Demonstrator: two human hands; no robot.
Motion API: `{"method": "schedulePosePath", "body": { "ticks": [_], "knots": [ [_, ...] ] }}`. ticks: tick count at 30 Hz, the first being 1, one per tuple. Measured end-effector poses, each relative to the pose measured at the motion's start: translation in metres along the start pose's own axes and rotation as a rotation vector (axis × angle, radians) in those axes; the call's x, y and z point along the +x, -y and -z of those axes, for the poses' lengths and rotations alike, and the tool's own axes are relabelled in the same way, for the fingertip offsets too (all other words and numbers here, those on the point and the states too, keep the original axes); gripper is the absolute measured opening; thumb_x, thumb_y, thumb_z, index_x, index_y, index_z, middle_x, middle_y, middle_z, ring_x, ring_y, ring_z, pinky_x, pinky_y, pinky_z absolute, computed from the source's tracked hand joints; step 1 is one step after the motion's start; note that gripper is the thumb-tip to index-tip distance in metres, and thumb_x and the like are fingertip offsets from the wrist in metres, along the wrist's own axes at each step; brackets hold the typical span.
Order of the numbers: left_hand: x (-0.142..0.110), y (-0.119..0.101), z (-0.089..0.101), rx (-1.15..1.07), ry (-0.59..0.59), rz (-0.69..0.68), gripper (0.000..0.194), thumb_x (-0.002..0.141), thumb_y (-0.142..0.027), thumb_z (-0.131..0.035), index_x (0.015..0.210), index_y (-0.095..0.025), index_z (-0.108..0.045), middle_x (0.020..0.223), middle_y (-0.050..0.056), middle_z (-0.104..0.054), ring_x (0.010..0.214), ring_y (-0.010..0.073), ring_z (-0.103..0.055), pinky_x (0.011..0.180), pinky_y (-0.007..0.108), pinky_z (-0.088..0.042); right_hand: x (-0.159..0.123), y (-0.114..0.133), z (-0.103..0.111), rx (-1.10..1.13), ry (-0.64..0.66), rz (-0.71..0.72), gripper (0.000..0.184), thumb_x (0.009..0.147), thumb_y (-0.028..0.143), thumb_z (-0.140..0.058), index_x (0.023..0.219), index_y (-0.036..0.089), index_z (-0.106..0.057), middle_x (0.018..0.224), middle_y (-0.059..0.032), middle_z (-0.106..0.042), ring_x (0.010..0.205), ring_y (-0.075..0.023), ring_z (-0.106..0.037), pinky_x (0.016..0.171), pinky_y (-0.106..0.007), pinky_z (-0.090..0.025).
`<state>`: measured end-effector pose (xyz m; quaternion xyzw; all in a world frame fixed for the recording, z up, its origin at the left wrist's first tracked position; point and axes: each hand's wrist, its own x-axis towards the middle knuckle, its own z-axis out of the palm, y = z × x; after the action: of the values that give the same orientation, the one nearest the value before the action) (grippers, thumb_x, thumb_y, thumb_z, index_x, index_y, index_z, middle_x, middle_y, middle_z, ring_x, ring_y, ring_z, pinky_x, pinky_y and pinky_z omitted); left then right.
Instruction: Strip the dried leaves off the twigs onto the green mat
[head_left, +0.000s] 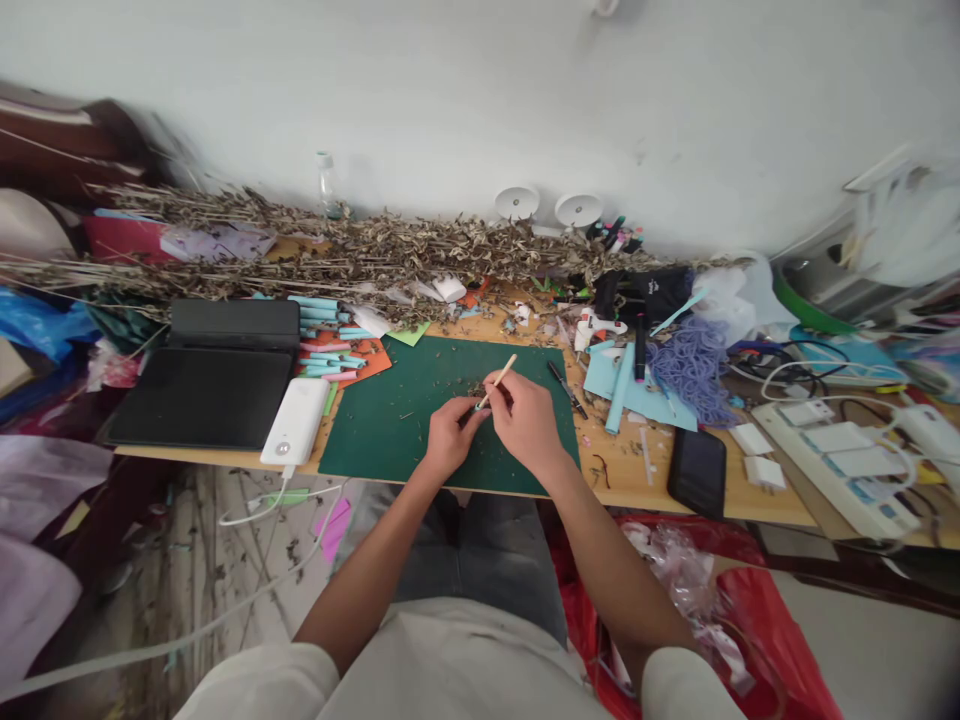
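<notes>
Over a dark green cutting mat, both my hands meet near the middle. My right hand is closed on a thin pale wooden stick, which slants up to the right. Beside it, at the stick's lower end, my left hand has its fingers pinched together. A tiny bluish spot shows between its fingertips, too small to name. Dark crumbs of dried plant lie on the mat around my hands. A black pen rests at the mat's right edge.
Left of the mat are a white power bank, a black tablet case and rolled blue papers. Dried plant stems line the back. To the right lie purple yarn, a phone and a power strip.
</notes>
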<state>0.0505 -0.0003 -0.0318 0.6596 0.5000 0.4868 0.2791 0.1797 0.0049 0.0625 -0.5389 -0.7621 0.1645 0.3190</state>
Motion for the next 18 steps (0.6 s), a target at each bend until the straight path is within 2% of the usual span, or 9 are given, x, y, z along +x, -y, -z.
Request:
{"method": "schedulePosePath", "body": {
  "ticks": [5,8,13,18],
  "knots": [
    [-0.0006,0.0034,-0.0006,0.010,-0.025,-0.003,0.021,0.087,-0.032,-0.056,0.090,-0.017,-0.070,0.077,0.004,-0.068,0.065,0.0131,-0.056,0.063,0.025,-0.044,0.0006,0.0034,0.0009,-0.003,0.071,0.027,0.020,0.092,0.022,-0.043,0.089,0.020,-0.063,0.088,-0.0051,-0.069,0.081,-0.0175,-0.063,0.074,-0.025,-0.043],
    [-0.0012,0.0048,-0.0011,0.006,-0.032,-0.002,0.021,0.086,-0.033,-0.058,0.092,-0.018,-0.071,0.078,0.004,-0.068,0.065,0.0132,-0.056,0.062,0.025,-0.044,0.0006,0.0034,0.0009,-0.013,0.052,0.032,0.022,0.094,0.023,-0.041,0.091,0.020,-0.063,0.093,-0.0059,-0.069,0.086,-0.0178,-0.063,0.078,-0.025,-0.043],
    [-0.0016,0.0062,-0.0016,0.027,-0.038,-0.001,0.021,0.086,-0.034,-0.058,0.087,-0.018,-0.071,0.073,0.003,-0.066,0.063,0.0125,-0.054,0.062,0.024,-0.044,-0.0019,0.0056,0.0024,-0.089,0.114,0.003,0.021,0.093,0.021,-0.042,0.088,0.019,-0.063,0.090,-0.0059,-0.069,0.083,-0.0185,-0.063,0.075,-0.026,-0.043],
    [-0.0020,0.0056,-0.0009,0.018,-0.013,-0.021,0.020,0.087,-0.031,-0.056,0.084,-0.017,-0.070,0.068,0.001,-0.063,0.062,0.0115,-0.052,0.060,0.023,-0.041,-0.0031,0.0086,0.0005,-0.076,0.101,0.000,0.021,0.092,0.020,-0.043,0.086,0.020,-0.063,0.089,-0.0054,-0.069,0.083,-0.0182,-0.063,0.074,-0.025,-0.042]
  ]
}}
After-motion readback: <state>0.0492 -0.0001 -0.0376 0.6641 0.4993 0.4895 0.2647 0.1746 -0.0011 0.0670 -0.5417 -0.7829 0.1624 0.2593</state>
